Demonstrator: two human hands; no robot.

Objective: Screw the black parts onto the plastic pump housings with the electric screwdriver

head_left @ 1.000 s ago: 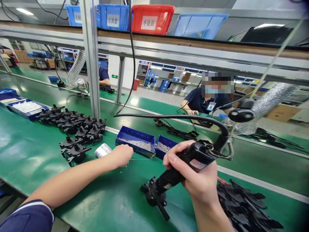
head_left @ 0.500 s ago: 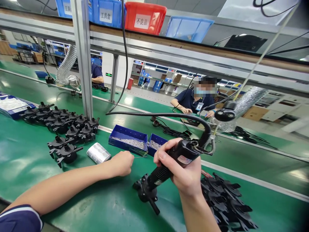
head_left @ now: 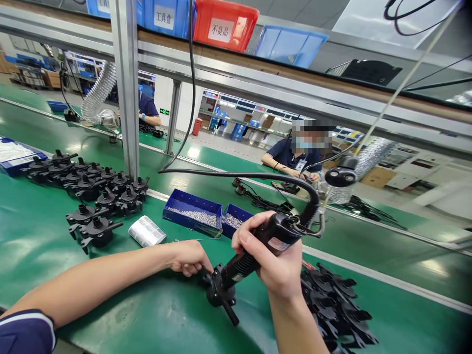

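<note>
The black cylindrical power screwdriver (head_left: 241,268) is in the right hand (head_left: 276,265), its lower end on the round black plastic housing (head_left: 220,293), front centre of the green flat bench (head_left: 147,314). The left hand (head_left: 190,255) is left of this housing, index fingertip at its edge. Behind the hands stand two blue rectangular boxes (head_left: 191,202), side by side, containing small silver metal parts (head_left: 195,215). Left of the boxes: a white rectangular packet (head_left: 146,232); farther left, grouped black plastic housings (head_left: 86,183). Right of the right forearm: piled black plastic parts (head_left: 337,305).
</note>
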